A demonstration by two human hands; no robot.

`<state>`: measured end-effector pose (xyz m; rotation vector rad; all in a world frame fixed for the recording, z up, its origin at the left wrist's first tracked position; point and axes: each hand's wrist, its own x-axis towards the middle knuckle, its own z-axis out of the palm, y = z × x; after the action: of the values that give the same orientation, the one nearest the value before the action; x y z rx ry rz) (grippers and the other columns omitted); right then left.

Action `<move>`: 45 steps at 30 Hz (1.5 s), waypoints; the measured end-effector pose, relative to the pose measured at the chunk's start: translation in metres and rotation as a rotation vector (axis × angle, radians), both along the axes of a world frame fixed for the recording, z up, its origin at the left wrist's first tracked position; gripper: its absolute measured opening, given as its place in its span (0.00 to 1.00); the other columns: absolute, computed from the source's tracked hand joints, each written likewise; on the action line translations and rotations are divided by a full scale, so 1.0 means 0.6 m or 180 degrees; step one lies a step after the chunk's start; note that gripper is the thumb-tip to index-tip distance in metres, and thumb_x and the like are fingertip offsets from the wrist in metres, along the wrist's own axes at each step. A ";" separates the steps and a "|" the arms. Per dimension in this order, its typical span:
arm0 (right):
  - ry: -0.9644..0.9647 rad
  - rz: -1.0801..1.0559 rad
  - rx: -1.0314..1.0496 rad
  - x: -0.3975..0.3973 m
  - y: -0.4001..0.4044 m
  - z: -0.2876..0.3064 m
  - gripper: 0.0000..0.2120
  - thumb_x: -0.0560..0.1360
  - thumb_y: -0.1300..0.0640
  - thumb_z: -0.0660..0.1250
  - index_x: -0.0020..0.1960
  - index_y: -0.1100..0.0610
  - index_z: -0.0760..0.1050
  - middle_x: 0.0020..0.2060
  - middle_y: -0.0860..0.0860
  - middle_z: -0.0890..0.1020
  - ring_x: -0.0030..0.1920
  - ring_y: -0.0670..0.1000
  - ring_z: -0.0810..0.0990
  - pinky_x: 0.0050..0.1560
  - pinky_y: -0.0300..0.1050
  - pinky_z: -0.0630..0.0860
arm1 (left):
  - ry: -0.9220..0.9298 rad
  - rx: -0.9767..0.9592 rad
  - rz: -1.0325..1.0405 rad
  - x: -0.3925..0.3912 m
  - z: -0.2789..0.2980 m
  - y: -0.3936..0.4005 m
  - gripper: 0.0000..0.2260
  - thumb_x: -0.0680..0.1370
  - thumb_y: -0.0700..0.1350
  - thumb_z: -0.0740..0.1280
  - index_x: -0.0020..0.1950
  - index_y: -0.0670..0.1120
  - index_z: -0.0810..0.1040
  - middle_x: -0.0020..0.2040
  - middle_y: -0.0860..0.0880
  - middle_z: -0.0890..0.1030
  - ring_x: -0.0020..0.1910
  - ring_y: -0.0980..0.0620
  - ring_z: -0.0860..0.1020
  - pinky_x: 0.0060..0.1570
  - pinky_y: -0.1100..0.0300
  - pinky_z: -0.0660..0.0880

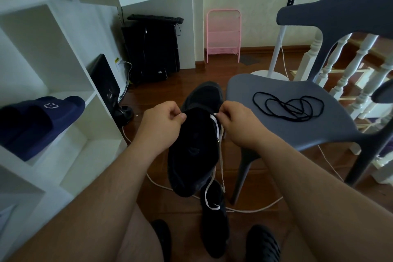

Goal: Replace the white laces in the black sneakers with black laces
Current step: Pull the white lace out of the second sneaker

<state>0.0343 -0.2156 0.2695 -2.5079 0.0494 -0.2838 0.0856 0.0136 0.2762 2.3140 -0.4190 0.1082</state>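
Black sneaker (pixel 194 151) is being held up above the floor between both hands. Right hand (pixel 238 125) is pinching the white lace (pixel 217 125), which is dangling down the shoe's right side. Left hand (pixel 162 122) is gripping the left edge, fingers curled. Black laces (pixel 289 106) are lying on the grey chair (pixel 331 125) just beside it.

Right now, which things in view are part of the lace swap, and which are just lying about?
Part of the job:
- black sneaker, held by the left hand
- white lace, pinched by the right hand
- black laces on the grey chair
- second black sneaker on the floor

Lying about:
- navy slippers
- pink rack
- keyboard
- standing fan
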 end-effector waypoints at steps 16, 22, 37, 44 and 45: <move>0.0275 -0.0404 0.1439 -0.010 0.000 0.028 0.07 0.86 0.49 0.60 0.54 0.52 0.70 0.40 0.48 0.78 0.39 0.49 0.79 0.38 0.45 0.74 | 0.0251 0.0251 -0.0011 -0.003 -0.005 -0.001 0.10 0.83 0.55 0.69 0.43 0.55 0.78 0.37 0.52 0.80 0.36 0.51 0.79 0.34 0.56 0.72; 0.0605 -0.0196 -0.0463 0.001 0.009 0.008 0.13 0.83 0.40 0.63 0.53 0.49 0.76 0.45 0.48 0.79 0.49 0.55 0.77 0.55 0.59 0.77 | 0.0201 0.0388 -0.0030 -0.006 -0.003 -0.007 0.10 0.83 0.55 0.69 0.43 0.55 0.77 0.36 0.51 0.80 0.35 0.50 0.79 0.33 0.54 0.75; 0.0142 -0.0550 0.0255 0.009 -0.028 0.006 0.11 0.80 0.39 0.65 0.48 0.46 0.72 0.47 0.47 0.79 0.48 0.52 0.78 0.43 0.46 0.70 | 0.0051 0.0178 0.0022 -0.001 0.003 0.005 0.11 0.83 0.54 0.69 0.42 0.54 0.76 0.34 0.52 0.78 0.32 0.55 0.76 0.33 0.57 0.69; 0.0940 -0.0160 0.0474 0.009 -0.012 -0.005 0.27 0.79 0.28 0.59 0.46 0.54 0.72 0.38 0.49 0.83 0.40 0.52 0.81 0.42 0.50 0.76 | -0.0082 0.0170 -0.0312 -0.016 0.002 -0.006 0.09 0.83 0.54 0.69 0.44 0.57 0.74 0.40 0.58 0.80 0.35 0.57 0.77 0.31 0.56 0.70; 0.0977 -0.0070 0.0661 0.008 -0.013 -0.006 0.26 0.81 0.32 0.62 0.44 0.56 0.73 0.36 0.50 0.81 0.38 0.51 0.79 0.42 0.50 0.75 | -0.0082 0.0184 -0.0312 -0.015 0.002 -0.006 0.09 0.83 0.54 0.69 0.43 0.57 0.74 0.40 0.58 0.80 0.35 0.56 0.77 0.31 0.57 0.70</move>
<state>0.0392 -0.2233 0.2660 -2.3234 0.2185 0.0958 0.0767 0.0100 0.2771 2.3463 -0.5544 0.0789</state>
